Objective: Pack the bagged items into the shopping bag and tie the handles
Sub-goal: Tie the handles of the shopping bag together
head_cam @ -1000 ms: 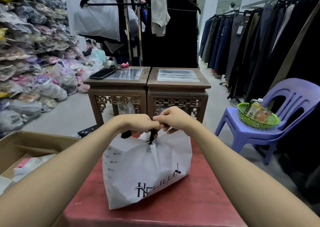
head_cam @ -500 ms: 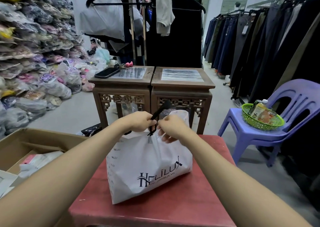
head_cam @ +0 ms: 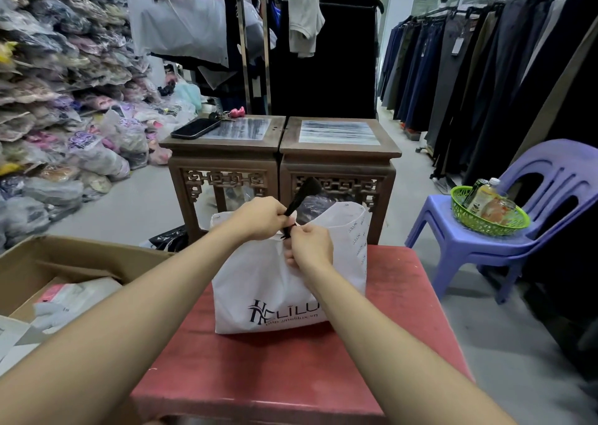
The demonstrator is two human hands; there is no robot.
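- The left hand (head_cam: pixel 259 218) is curled around the black handles (head_cam: pixel 302 194) of the shopping bag, and their loose end sticks up and to the far right past the knuckles.
- The right hand (head_cam: pixel 308 246) sits just below it, touching it, and pinches the same black strap at the bag's mouth.
- The white shopping bag (head_cam: pixel 259 282) stands upright under both hands, with dark lettering on its near face. Its far right corner gapes open.
- The bag rests on the far middle of a red table (head_cam: pixel 291 376).
- Left of the table lies an open cardboard box (head_cam: pixel 81 256) with pale packets inside.
- Beyond the bag stand two carved wooden stands (head_cam: pixel 338 160) side by side, with a dark phone (head_cam: pixel 195 128) on the left one.
- To the right, a purple plastic chair (head_cam: pixel 517 243) carries a green basket (head_cam: pixel 488 227) of bottles.
- Bagged garments (head_cam: pixel 58 101) are piled up on the far left.
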